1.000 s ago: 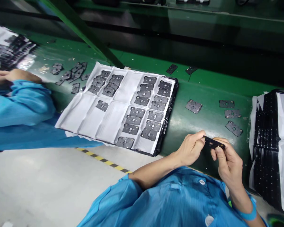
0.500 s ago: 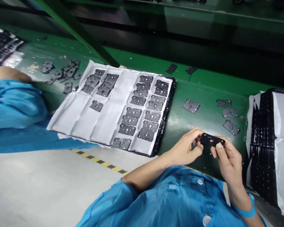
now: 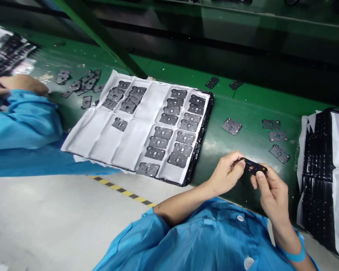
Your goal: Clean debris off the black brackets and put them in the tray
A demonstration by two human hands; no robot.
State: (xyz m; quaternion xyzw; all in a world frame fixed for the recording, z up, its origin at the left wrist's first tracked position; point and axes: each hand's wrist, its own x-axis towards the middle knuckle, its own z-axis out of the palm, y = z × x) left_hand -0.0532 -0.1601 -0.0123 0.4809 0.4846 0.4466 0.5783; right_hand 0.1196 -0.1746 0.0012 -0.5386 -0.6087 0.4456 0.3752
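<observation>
A flat black plate (image 3: 252, 166) with cut-outs and small yellow patches is held up over the bench's front edge. My left hand (image 3: 228, 171) pinches its left end, thumb on the face. At the other end my right hand (image 3: 272, 188) grips it between thumb and fingers. Beyond my hands, a similar dark plate (image 3: 232, 127) lies on the green bench, with several more such as this plate (image 3: 279, 153) to the right. To the left sits a tray lined with white sheet (image 3: 103, 145); many of its compartments hold dark plates (image 3: 163, 133).
A stack of black trays with white liners (image 3: 318, 177) stands at the right. A co-worker's blue sleeve (image 3: 31, 120) and hands are at the left, near a pile of plates (image 3: 87, 81). A green post (image 3: 101, 39) slants down behind the tray.
My left thumb has moved up onto the face of the plate's left end. The view has shifted slightly, and the co-worker's hands show more fully.
</observation>
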